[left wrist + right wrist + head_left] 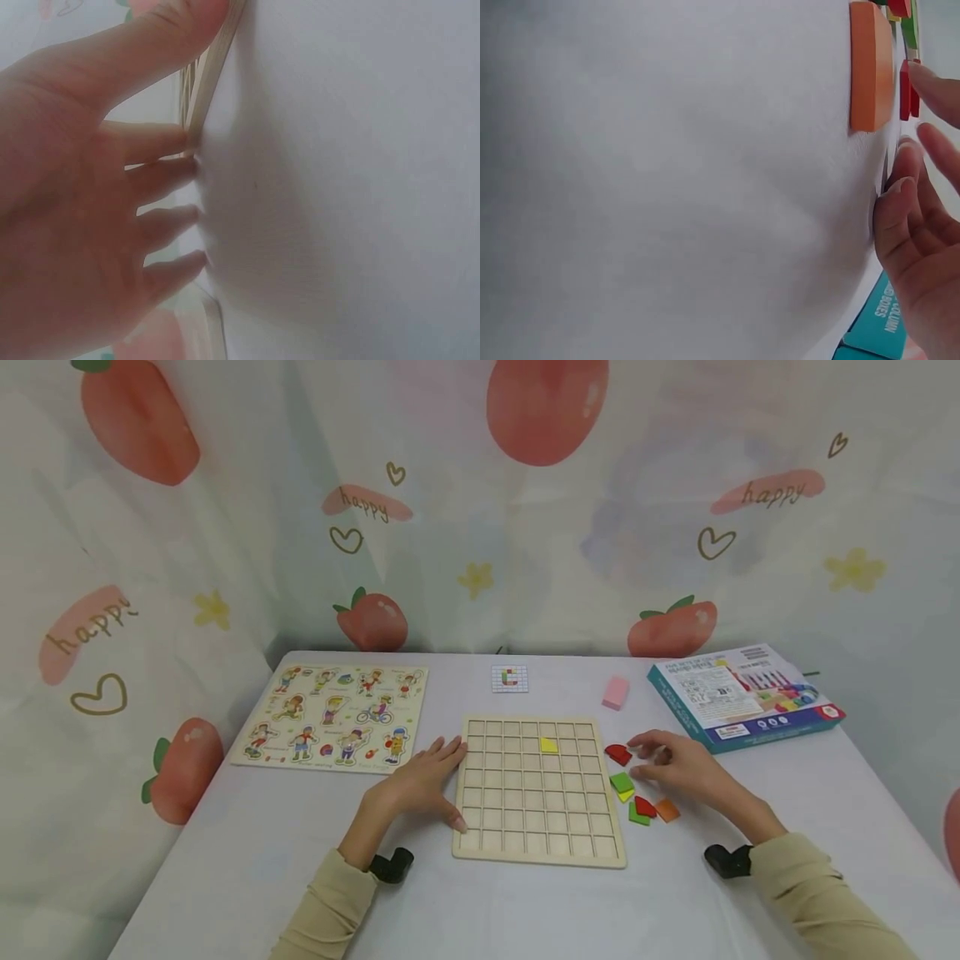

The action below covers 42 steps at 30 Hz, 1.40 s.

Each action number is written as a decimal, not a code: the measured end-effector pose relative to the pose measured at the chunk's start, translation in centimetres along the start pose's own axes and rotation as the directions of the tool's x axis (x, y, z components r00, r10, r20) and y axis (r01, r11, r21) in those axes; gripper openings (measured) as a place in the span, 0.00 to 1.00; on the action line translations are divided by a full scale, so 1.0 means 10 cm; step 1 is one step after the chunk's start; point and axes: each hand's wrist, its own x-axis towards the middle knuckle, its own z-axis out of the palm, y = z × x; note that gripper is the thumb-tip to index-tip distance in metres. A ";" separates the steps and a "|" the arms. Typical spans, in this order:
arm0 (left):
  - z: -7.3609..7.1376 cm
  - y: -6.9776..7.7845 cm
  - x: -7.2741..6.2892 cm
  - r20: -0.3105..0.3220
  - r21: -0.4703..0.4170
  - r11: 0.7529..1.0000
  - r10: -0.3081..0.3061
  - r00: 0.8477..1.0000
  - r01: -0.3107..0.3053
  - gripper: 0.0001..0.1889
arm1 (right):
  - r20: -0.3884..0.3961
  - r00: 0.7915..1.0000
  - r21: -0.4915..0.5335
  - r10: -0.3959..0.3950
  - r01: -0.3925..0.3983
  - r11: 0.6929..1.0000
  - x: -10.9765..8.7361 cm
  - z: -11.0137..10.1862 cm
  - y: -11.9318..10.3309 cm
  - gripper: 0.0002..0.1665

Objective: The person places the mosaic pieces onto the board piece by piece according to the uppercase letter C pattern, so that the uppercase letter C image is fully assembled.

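Your right grip [678, 766], parted and seemingly empty, is by the loose tiles [622, 782] beside the board [525, 793] your spread left grip [418, 783] touches; one yellow tile [549, 745] sits placed, the rest apparently unplaced.

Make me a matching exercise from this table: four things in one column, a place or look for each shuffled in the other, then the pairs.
Things:
1. Left hand
2. Pink block
3. Right hand
4. Picture board

Places and looks:
A. Printed with colourful cartoon figures
B. To the right of the grid board, close by the loose coloured pieces
C. Touching the grid board's left side
D. Between the small card and the teal-edged box

Pairs: 1-C, 2-D, 3-B, 4-A
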 end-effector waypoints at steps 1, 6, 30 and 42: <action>0.00 0.00 0.00 -0.001 -0.001 1.000 0.001 1.000 -0.001 0.64 | -0.006 1.000 0.000 -0.005 0.005 1.000 0.02 0.01 0.00 0.25; 0.01 -0.01 0.00 -0.004 -0.005 1.000 0.007 1.000 -0.007 0.64 | -0.021 1.000 -0.014 -0.019 0.019 1.000 0.09 0.04 -0.03 0.25; -0.01 0.00 -0.01 0.001 -0.006 1.000 0.001 1.000 -0.001 0.64 | 0.030 1.000 0.017 0.009 -0.010 1.000 0.15 0.04 -0.08 0.20; -0.01 0.01 -0.02 -0.004 -0.015 1.000 0.009 1.000 -0.009 0.64 | 0.036 0.999 -0.001 0.010 -0.010 1.000 0.16 0.03 -0.07 0.22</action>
